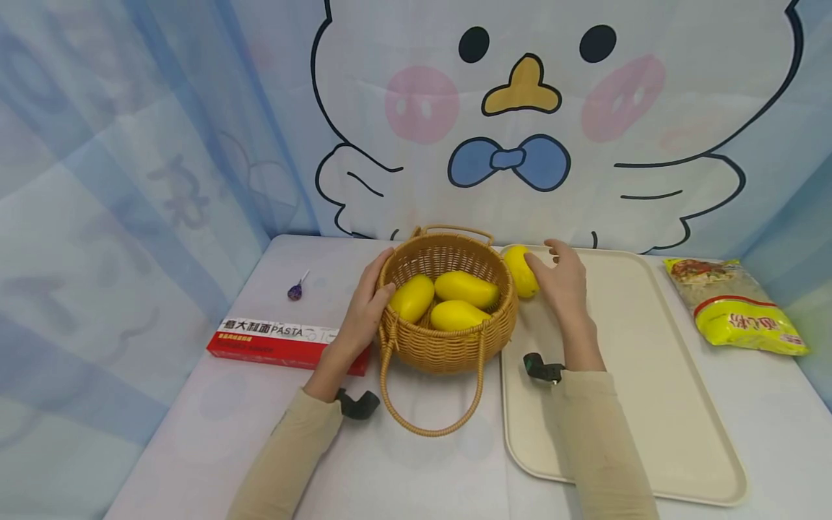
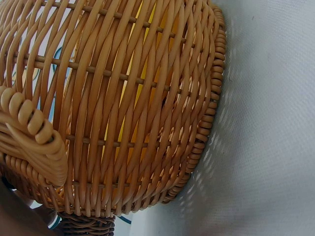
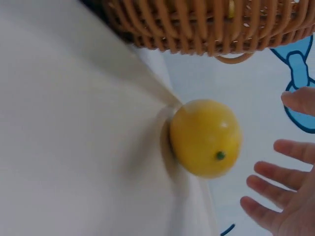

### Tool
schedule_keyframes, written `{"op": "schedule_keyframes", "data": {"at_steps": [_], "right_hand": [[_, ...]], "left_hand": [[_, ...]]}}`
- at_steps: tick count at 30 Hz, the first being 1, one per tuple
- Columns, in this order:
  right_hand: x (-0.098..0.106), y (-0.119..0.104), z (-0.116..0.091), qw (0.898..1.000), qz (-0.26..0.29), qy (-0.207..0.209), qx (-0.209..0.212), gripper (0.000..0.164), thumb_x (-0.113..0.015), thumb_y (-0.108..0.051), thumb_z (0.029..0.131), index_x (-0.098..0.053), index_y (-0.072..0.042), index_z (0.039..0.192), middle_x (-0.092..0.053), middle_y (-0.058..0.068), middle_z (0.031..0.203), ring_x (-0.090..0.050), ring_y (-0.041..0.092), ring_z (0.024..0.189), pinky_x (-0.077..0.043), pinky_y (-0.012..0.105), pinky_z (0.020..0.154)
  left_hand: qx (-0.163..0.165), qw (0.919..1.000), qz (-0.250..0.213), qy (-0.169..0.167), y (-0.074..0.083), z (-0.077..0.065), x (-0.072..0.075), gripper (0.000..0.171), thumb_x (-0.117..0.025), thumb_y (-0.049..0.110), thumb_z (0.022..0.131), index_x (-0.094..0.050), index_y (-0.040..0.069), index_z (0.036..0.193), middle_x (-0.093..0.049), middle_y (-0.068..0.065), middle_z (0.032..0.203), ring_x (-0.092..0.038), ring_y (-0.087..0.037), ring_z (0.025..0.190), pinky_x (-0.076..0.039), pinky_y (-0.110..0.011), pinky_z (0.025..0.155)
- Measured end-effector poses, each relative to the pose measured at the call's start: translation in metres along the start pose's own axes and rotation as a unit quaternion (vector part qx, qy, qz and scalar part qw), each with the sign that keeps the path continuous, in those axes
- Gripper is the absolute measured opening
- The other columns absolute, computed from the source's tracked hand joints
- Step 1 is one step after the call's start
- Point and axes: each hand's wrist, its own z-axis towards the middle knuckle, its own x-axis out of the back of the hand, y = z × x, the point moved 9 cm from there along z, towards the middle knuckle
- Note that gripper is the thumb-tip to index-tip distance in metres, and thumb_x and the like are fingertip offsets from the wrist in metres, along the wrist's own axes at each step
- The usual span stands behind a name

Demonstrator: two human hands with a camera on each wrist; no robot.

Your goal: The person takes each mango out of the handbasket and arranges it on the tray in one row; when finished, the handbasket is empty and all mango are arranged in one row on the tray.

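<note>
A round wicker basket (image 1: 448,350) stands on the table with several yellow mangoes (image 1: 460,289) inside. My left hand (image 1: 360,314) holds its left side, thumb at the rim. In the left wrist view the woven wall (image 2: 133,98) fills most of the picture, with yellow showing through the gaps. Another yellow mango (image 1: 522,271) lies on the far left corner of the beige tray (image 1: 637,404), right beside the basket. Near it is my right hand (image 1: 564,282), fingers spread. The right wrist view shows this mango (image 3: 206,140) with a green stem spot, apart from the fingertips.
Left of the basket lie a red and white pasta box (image 1: 273,347) and a small wrapped lollipop (image 1: 295,292). A yellow food packet (image 1: 734,307) is right of the tray. The basket's front handle (image 1: 432,432) hangs down toward me. A printed curtain (image 1: 513,209) closes off the back.
</note>
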Motion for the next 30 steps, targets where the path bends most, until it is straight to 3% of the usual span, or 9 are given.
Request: {"op": "schedule_keyframes", "data": {"at_steps": [7,17,23,29,30], "right_hand": [[0.01,-0.022,-0.006,0.997,0.046,0.022,0.062,0.06,-0.058,-0.042,0.095,-0.047,-0.013,0.146,-0.05,0.015,0.147,-0.043,0.034,0.136,-0.036,0.056,0.113],[0.014,-0.05,-0.016,0.989,0.074,0.016,0.125,0.057,-0.063,-0.039,0.094,-0.049,-0.017,0.145,-0.053,0.01,0.145,-0.046,0.028,0.135,-0.036,0.051,0.115],[0.012,-0.078,-0.028,0.982,0.065,-0.011,0.18,0.055,-0.064,-0.032,0.094,-0.05,-0.017,0.145,-0.053,0.009,0.145,-0.047,0.029,0.134,-0.036,0.051,0.115],[0.002,-0.102,-0.043,0.973,0.045,-0.068,0.214,0.059,-0.068,-0.034,0.092,-0.049,-0.018,0.146,-0.051,0.007,0.147,-0.046,0.028,0.135,-0.035,0.057,0.114],[-0.001,-0.106,-0.046,0.972,0.037,-0.078,0.216,0.06,-0.068,-0.035,0.092,-0.049,-0.019,0.146,-0.051,0.006,0.147,-0.045,0.028,0.135,-0.035,0.057,0.114]], "left_hand": [[0.003,1.0,0.001,0.0,-0.001,-0.001,0.0,0.059,-0.039,0.018,0.102,-0.023,0.016,0.159,-0.024,-0.007,0.164,-0.03,-0.028,0.149,-0.029,-0.049,0.122],[0.002,1.0,-0.005,-0.002,-0.002,-0.001,-0.001,0.059,-0.039,0.017,0.102,-0.023,0.016,0.159,-0.024,-0.007,0.164,-0.03,-0.028,0.149,-0.027,-0.048,0.123],[-0.001,1.0,-0.006,-0.005,-0.001,-0.001,-0.001,0.059,-0.039,0.017,0.102,-0.023,0.016,0.159,-0.024,-0.007,0.164,-0.03,-0.027,0.149,-0.028,-0.048,0.122],[-0.004,1.0,-0.001,-0.004,0.0,0.0,0.0,0.059,-0.039,0.016,0.102,-0.023,0.015,0.159,-0.025,-0.008,0.163,-0.03,-0.027,0.149,-0.028,-0.047,0.123],[-0.006,1.0,0.0,-0.001,-0.006,0.001,0.0,0.059,-0.04,0.017,0.102,-0.023,0.018,0.159,-0.025,-0.006,0.163,-0.031,-0.026,0.148,-0.028,-0.047,0.122]]}}
